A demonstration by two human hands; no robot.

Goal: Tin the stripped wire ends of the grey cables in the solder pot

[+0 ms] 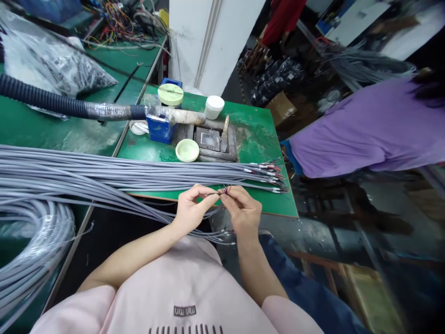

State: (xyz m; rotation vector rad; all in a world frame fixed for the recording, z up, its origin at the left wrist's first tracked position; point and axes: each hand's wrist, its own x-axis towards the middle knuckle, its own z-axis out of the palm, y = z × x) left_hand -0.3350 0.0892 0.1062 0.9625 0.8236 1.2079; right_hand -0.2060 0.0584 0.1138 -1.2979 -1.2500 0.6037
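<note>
In front of my chest, my left hand (pixel 194 206) is closed, thumb and forefinger pinching the end of a grey cable. My right hand (pixel 245 209) meets it fingertip to fingertip, pinching thin coloured wires (pixel 226 189) that fan out of that cable end. Just beyond both hands lies a long bundle of grey cables (pixel 174 175), its stripped ends showing white sleeves and reddish and dark wires (pixel 274 174) at the right. More grey cable ends (pixel 217 236) hang below my hands, over the bench's front edge.
A square metal pot (pixel 210 139) with a scraper (pixel 225 132) is set in the green bench (pixel 255 134). Around it stand a pale green dish (pixel 187 150), a white tub (pixel 214 106) and a black hose (pixel 114 111). Coiled cable (pixel 41 246) lies left; a person in purple (pixel 365 130) is at right.
</note>
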